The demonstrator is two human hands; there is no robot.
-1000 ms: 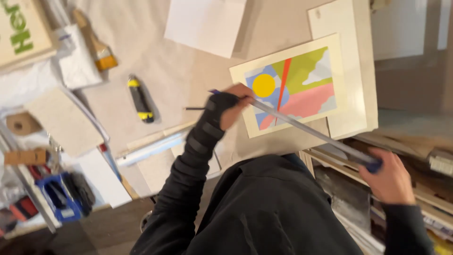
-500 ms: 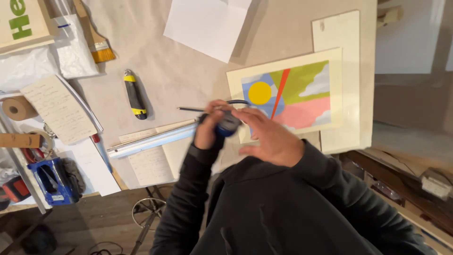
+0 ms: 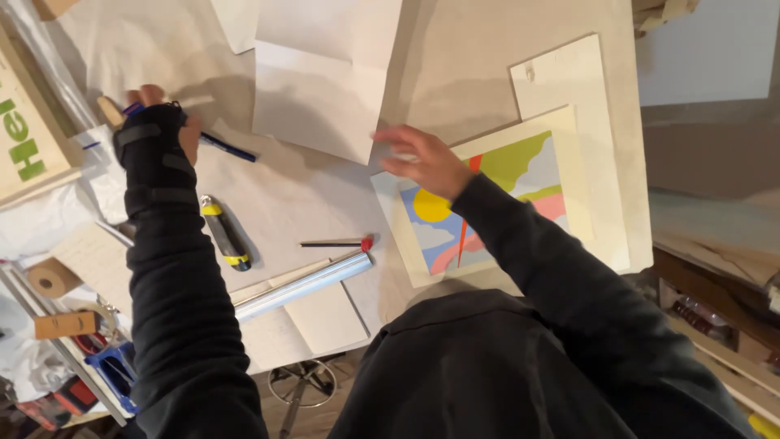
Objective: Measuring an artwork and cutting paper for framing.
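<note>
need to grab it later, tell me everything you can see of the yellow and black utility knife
The utility knife is a slim handle, black in the middle with yellow at both ends, looking like plastic. No blade shows. It lies flat and diagonal on the pale paper-covered table, beside the left forearm. Whether the sleeve touches it is unclear.

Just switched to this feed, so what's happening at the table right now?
A person in a dark top leans over a paper-covered table. The left hand, in a black wrist brace, holds a blue pen at the far left. The right hand rests on the corner of a colourful print. A utility knife, pencil and metal ruler lie between.
</note>
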